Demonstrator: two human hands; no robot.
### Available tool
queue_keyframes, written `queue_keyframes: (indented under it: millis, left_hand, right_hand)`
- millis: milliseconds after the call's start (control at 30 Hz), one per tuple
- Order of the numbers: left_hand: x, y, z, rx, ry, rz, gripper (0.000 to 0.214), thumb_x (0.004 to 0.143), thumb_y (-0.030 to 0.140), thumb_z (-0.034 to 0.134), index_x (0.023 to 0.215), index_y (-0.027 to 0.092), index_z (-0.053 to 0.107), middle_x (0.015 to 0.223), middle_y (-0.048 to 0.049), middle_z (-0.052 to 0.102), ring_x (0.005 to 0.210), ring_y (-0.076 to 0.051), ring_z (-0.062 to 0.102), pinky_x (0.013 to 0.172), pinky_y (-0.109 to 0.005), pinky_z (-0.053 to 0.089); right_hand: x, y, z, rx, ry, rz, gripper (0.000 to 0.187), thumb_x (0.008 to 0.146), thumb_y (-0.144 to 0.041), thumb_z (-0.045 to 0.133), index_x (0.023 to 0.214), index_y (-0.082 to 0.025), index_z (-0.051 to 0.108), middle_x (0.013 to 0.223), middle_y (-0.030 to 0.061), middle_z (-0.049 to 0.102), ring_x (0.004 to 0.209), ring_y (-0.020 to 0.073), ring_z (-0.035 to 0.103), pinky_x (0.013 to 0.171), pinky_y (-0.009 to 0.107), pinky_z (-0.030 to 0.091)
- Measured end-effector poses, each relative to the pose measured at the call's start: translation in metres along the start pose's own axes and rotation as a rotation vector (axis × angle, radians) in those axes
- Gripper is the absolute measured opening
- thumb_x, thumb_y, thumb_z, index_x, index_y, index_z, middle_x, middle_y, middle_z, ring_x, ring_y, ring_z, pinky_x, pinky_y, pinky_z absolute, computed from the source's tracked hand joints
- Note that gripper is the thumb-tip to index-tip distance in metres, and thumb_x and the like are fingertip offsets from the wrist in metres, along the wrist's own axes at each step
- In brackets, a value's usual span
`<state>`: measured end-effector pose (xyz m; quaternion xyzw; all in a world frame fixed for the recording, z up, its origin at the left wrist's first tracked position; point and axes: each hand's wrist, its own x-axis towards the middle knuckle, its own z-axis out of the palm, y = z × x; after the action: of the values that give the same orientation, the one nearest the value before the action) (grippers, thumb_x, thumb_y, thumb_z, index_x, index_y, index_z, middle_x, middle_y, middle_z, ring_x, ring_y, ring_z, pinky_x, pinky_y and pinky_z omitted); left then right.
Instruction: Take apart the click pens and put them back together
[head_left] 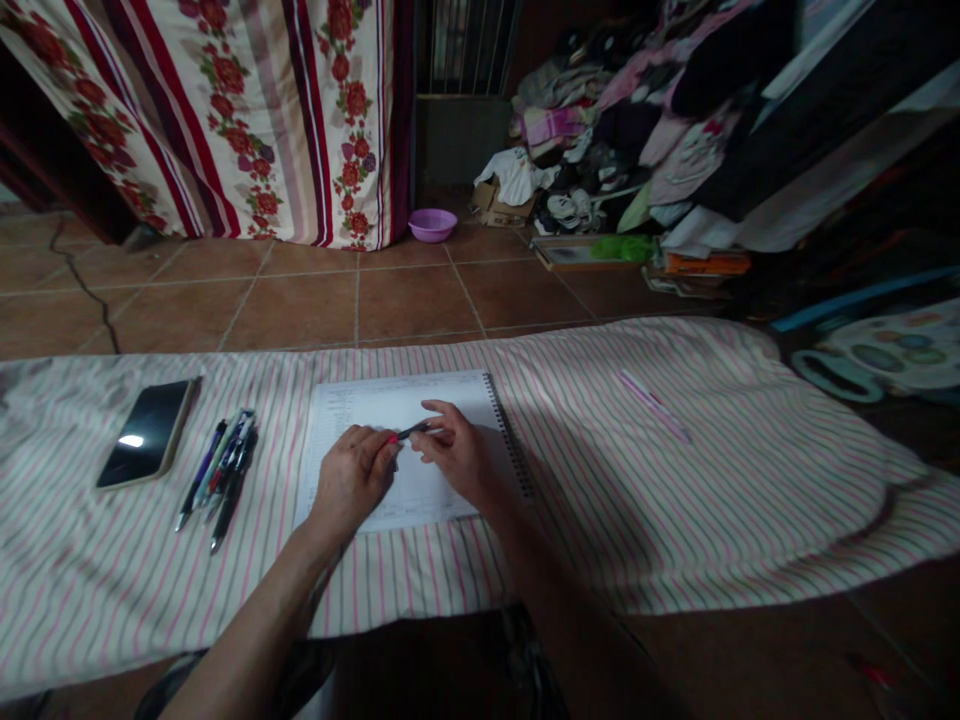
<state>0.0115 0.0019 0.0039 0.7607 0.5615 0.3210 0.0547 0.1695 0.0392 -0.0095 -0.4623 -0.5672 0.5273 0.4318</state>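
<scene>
A spiral notebook (352, 405) lies open on a striped cloth (637, 480) spread over the floor. Both hands hold one dark pen (412, 431) over the page. My left hand (352, 480) pinches its reddish end with curled fingers. My right hand (454, 450) grips the other end between thumb and fingers. The pen lies roughly level, just above the paper.
A phone (148, 432) and a bunch of several pens (221, 475) lie left of the notebook. A pink pen (654, 405) rests on the cloth to the right. Beyond are tiled floor, a purple bowl (432, 225), a floral curtain (247, 110) and a pile of clothes (637, 130).
</scene>
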Motion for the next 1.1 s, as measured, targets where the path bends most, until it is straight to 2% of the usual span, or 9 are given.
queue_keyframes:
  millis: [167, 300, 433, 567, 733, 867, 933, 1000, 1100]
  left_hand:
    - [0.001, -0.001, 0.0, -0.028, 0.004, -0.062, 0.026, 0.087, 0.03, 0.042, 0.089, 0.015, 0.064, 0.074, -0.0062, 0.064, 0.074, -0.019, 0.057, 0.065, -0.03, 0.047]
    - [0.001, 0.002, 0.0, -0.028, 0.011, -0.031, 0.027, 0.087, 0.028, 0.041, 0.088, 0.015, 0.064, 0.073, -0.0067, 0.063, 0.073, -0.019, 0.057, 0.065, -0.031, 0.047]
    - [0.001, 0.004, 0.0, 0.021, 0.017, 0.023, 0.026, 0.088, 0.026, 0.041, 0.096, 0.014, 0.062, 0.075, -0.0076, 0.064, 0.073, -0.019, 0.057, 0.066, -0.031, 0.048]
    - [-0.002, 0.003, 0.0, 0.057, 0.028, 0.002, 0.029, 0.086, 0.025, 0.044, 0.112, 0.014, 0.053, 0.077, -0.0064, 0.063, 0.07, -0.018, 0.058, 0.063, -0.03, 0.048]
    - [-0.002, 0.003, -0.003, 0.062, 0.044, 0.057, 0.028, 0.086, 0.024, 0.044, 0.112, 0.015, 0.052, 0.076, -0.006, 0.063, 0.071, -0.018, 0.058, 0.065, -0.032, 0.05]
    - [0.0, 0.009, -0.012, 0.045, 0.155, 0.102, 0.028, 0.084, 0.025, 0.05, 0.11, 0.017, 0.053, 0.097, -0.01, 0.062, 0.094, -0.023, 0.055, 0.08, -0.038, 0.048]
    - [-0.002, 0.017, -0.016, -0.004, 0.284, 0.03, 0.026, 0.082, 0.025, 0.053, 0.107, 0.017, 0.055, 0.102, -0.0108, 0.06, 0.099, -0.024, 0.052, 0.085, -0.041, 0.045]
    - [-0.008, 0.028, -0.016, -0.131, 0.398, -0.11, 0.017, 0.081, 0.026, 0.053, 0.094, 0.017, 0.059, 0.089, -0.0084, 0.061, 0.088, -0.021, 0.054, 0.078, -0.037, 0.046]
    - [-0.018, 0.049, -0.005, -0.555, 0.301, -0.398, 0.015, 0.081, 0.03, 0.053, 0.079, 0.018, 0.06, 0.069, -0.0025, 0.058, 0.063, -0.014, 0.054, 0.059, -0.027, 0.044]
  right_hand:
    - [0.002, -0.001, 0.002, 0.173, 0.033, 0.066, 0.042, 0.066, -0.029, 0.066, 0.104, -0.02, 0.05, 0.081, -0.0001, 0.063, 0.062, 0.0139, 0.066, 0.049, 0.023, 0.052]
    - [-0.001, -0.01, 0.006, 0.299, -0.001, 0.225, 0.037, 0.062, -0.031, 0.07, 0.093, -0.017, 0.054, 0.076, 0.0005, 0.065, 0.063, 0.0145, 0.067, 0.05, 0.022, 0.051]
    - [-0.005, -0.02, 0.011, 0.364, -0.078, 0.3, 0.033, 0.059, -0.032, 0.072, 0.084, -0.016, 0.057, 0.073, 0.0002, 0.067, 0.064, 0.0133, 0.066, 0.05, 0.02, 0.049]
    - [-0.006, -0.021, 0.014, 0.386, -0.071, 0.309, 0.032, 0.056, -0.033, 0.074, 0.08, -0.016, 0.059, 0.068, -0.0004, 0.067, 0.059, 0.0112, 0.063, 0.048, 0.019, 0.045]
    - [-0.006, -0.013, 0.019, 0.403, -0.014, 0.261, 0.032, 0.052, -0.034, 0.076, 0.072, -0.015, 0.06, 0.056, -0.0023, 0.063, 0.052, 0.0092, 0.057, 0.051, 0.021, 0.046]
    - [-0.005, -0.011, 0.02, 0.393, 0.06, 0.237, 0.034, 0.05, -0.036, 0.077, 0.072, -0.015, 0.061, 0.055, -0.0022, 0.062, 0.052, 0.0102, 0.057, 0.055, 0.025, 0.049]
    - [-0.004, -0.013, 0.017, 0.415, 0.123, 0.246, 0.034, 0.05, -0.036, 0.078, 0.072, -0.015, 0.061, 0.057, -0.0022, 0.062, 0.053, 0.0096, 0.057, 0.056, 0.024, 0.05]
    - [-0.002, -0.016, 0.013, 0.456, 0.183, 0.247, 0.033, 0.051, -0.036, 0.078, 0.072, -0.016, 0.061, 0.059, -0.0026, 0.061, 0.054, 0.0087, 0.056, 0.057, 0.023, 0.05]
    - [-0.001, -0.021, 0.006, 0.521, 0.229, 0.239, 0.031, 0.052, -0.036, 0.079, 0.069, -0.017, 0.06, 0.061, -0.0031, 0.06, 0.056, 0.0084, 0.056, 0.058, 0.022, 0.05]
